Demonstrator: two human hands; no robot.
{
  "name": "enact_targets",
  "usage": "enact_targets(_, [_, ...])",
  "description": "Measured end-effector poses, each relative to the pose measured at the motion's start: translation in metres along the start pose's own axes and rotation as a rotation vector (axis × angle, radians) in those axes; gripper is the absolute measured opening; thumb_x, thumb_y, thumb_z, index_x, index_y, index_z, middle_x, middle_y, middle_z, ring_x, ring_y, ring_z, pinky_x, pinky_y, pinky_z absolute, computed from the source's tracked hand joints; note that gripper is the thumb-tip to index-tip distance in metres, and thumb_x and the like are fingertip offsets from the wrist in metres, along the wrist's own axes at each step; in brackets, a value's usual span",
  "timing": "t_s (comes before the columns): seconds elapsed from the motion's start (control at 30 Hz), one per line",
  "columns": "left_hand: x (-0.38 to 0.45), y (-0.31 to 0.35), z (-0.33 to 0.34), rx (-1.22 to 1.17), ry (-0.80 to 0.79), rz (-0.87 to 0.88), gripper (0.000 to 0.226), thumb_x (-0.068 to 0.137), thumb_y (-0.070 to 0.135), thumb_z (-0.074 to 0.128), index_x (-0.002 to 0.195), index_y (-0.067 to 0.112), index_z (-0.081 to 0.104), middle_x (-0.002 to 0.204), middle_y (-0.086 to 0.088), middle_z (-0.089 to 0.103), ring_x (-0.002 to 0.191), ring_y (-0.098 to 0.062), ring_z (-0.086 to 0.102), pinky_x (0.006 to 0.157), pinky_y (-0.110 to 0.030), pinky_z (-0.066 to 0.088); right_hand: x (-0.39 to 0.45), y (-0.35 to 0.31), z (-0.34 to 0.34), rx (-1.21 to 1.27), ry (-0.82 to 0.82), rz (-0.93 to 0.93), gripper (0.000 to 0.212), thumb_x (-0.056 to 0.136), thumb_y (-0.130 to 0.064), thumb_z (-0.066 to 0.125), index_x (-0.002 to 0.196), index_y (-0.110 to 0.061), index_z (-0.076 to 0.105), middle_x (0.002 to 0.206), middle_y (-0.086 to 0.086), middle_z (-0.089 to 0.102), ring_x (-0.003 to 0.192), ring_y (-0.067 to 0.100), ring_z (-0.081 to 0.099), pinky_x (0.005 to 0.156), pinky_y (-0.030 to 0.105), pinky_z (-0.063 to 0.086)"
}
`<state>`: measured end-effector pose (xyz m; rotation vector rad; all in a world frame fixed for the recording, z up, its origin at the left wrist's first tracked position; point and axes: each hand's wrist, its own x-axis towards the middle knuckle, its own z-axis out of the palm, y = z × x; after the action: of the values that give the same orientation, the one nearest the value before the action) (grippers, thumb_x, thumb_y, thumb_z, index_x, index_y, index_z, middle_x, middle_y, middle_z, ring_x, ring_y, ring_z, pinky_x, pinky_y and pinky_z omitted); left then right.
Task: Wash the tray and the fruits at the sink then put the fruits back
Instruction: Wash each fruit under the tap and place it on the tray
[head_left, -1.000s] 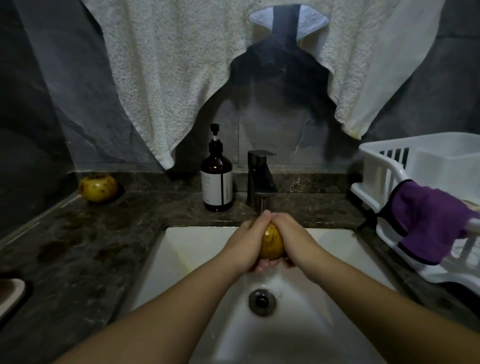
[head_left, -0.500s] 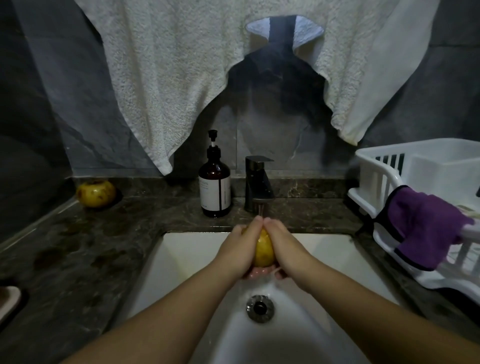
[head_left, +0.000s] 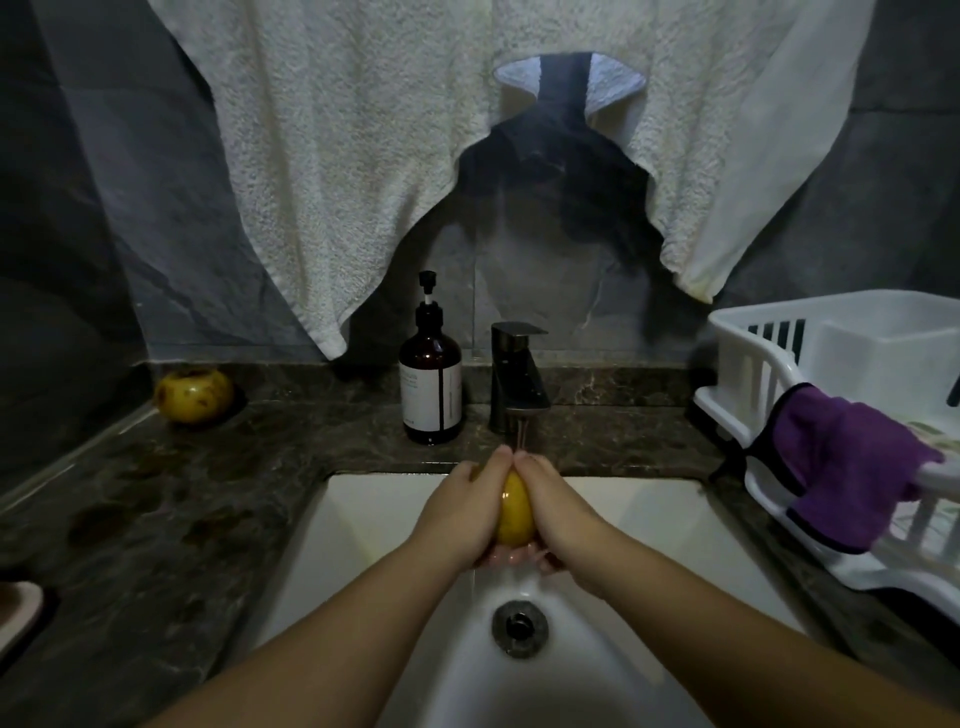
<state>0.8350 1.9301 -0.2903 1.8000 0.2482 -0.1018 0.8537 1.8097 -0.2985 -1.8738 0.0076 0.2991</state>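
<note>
Fruit (head_left: 515, 512) still between both hands

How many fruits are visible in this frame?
2: one yellow fruit held between both hands under the faucet, another fruit on the countertop's back-left corner. The rack may hide others.

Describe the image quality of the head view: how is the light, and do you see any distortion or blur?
Head view: dim light with a grey haze; the counter and wall are murky, while the white sink is brightest. Wide-angle distortion bows the dish rack and stretches the forearms. The yellow fruit held between the left hand and right hand is fairly sharp; the soap bottle label is unreadable.
</note>
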Motion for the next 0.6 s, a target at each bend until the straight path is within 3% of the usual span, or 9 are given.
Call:
enact_targets(0.07, [0.0004, -0.0020, -0.0012, 0.031, 0.041, 0.023, 0.055, 0.091, 0.079, 0.047, 0.117, 0.032, 0.060, 0.107, -0.004, 0.068, 0.093, -0.025, 0.071, 0.077, -0.041, 0.063, 0.0009, 0.0005, 0.0024, 0.004, -0.009, 0.044, 0.042, 0.101, -0.070, 0.025, 0.125, -0.042, 0.045, 0.095, 0.010, 0.067, 0.069, 0.021, 0.066, 0.055, 0.026, 0.046])
enact_targets(0.17, [-0.0014, 0.0004, -0.0048, -0.137, -0.061, -0.072, 0.065, 0.088, 0.081, 0.049, 0.126, 0.028, 0.059, 0.116, -0.010, 0.068, 0.102, -0.031, 0.071, 0.093, -0.052, 0.060, 0.0028, 0.0004, 0.0029, -0.088, 0.043, -0.092, 0.029, 0.104, -0.061, 0.029, 0.123, -0.046, 0.046, 0.111, 0.003, 0.062, 0.089, 0.022, 0.067, 0.058, 0.027, 0.052])
enact_targets(0.23, [-0.0016, 0.0002, -0.0046, -0.018, -0.013, 0.001, 0.064, 0.089, 0.082, 0.045, 0.124, 0.030, 0.058, 0.111, -0.004, 0.068, 0.099, -0.025, 0.070, 0.088, -0.047, 0.061, 0.0011, -0.0026, 0.0038, -0.031, 0.004, -0.033, 0.029, 0.104, -0.063, 0.029, 0.121, -0.046, 0.045, 0.111, 0.009, 0.064, 0.077, 0.023, 0.070, 0.044, 0.020, 0.046])
enact_targets(0.3, [0.0008, -0.0029, -0.0026, 0.085, 0.056, 0.055, 0.059, 0.091, 0.081, 0.044, 0.120, 0.033, 0.059, 0.105, 0.002, 0.067, 0.094, -0.020, 0.069, 0.082, -0.044, 0.063, -0.0001, -0.0043, 0.0050, 0.036, -0.001, 0.039, 0.034, 0.103, -0.066, 0.026, 0.121, -0.043, 0.044, 0.104, 0.014, 0.067, 0.064, 0.023, 0.068, 0.043, 0.021, 0.045])
enact_targets(0.37, [0.0001, -0.0015, -0.0036, -0.034, -0.016, -0.021, 0.058, 0.093, 0.079, 0.046, 0.118, 0.031, 0.064, 0.105, -0.003, 0.073, 0.094, -0.024, 0.072, 0.086, -0.045, 0.062, 0.0038, -0.0004, 0.0044, -0.025, 0.062, -0.048, 0.032, 0.104, -0.062, 0.030, 0.120, -0.042, 0.049, 0.106, 0.006, 0.065, 0.083, 0.022, 0.068, 0.063, 0.032, 0.057])
enact_targets(0.43, [-0.0014, 0.0006, -0.0072, -0.174, -0.131, -0.131, 0.058, 0.094, 0.076, 0.048, 0.117, 0.026, 0.068, 0.102, -0.012, 0.078, 0.091, -0.031, 0.077, 0.080, -0.040, 0.063, 0.0062, 0.0038, 0.0027, -0.095, 0.085, -0.134, 0.026, 0.104, -0.059, 0.033, 0.117, -0.048, 0.052, 0.111, -0.001, 0.063, 0.098, 0.019, 0.065, 0.084, 0.041, 0.058])
enact_targets(0.47, [-0.0010, 0.0001, -0.0064, -0.164, -0.131, -0.116, 0.058, 0.095, 0.075, 0.048, 0.120, 0.026, 0.066, 0.105, -0.012, 0.077, 0.092, -0.031, 0.076, 0.080, -0.040, 0.062, 0.0049, 0.0035, 0.0023, -0.079, 0.062, -0.105, 0.028, 0.104, -0.061, 0.033, 0.118, -0.047, 0.052, 0.110, 0.000, 0.064, 0.095, 0.020, 0.067, 0.079, 0.038, 0.059])
enact_targets(0.53, [0.0021, -0.0044, -0.0021, -0.023, -0.008, -0.007, 0.056, 0.096, 0.073, 0.048, 0.125, 0.027, 0.060, 0.111, -0.007, 0.070, 0.099, -0.028, 0.071, 0.091, -0.047, 0.060, 0.0028, -0.0002, 0.0028, 0.061, 0.017, 0.043, 0.043, 0.102, -0.066, 0.031, 0.124, -0.037, 0.053, 0.106, 0.009, 0.068, 0.079, 0.024, 0.072, 0.052, 0.027, 0.054])
enact_targets(0.6, [0.0026, -0.0049, -0.0009, -0.021, 0.011, 0.009, 0.057, 0.096, 0.073, 0.047, 0.128, 0.027, 0.060, 0.112, -0.006, 0.069, 0.101, -0.026, 0.070, 0.096, -0.049, 0.059, 0.0021, -0.0011, 0.0040, 0.070, 0.041, 0.020, 0.045, 0.102, -0.065, 0.032, 0.126, -0.033, 0.053, 0.105, 0.010, 0.068, 0.082, 0.025, 0.071, 0.053, 0.028, 0.054])
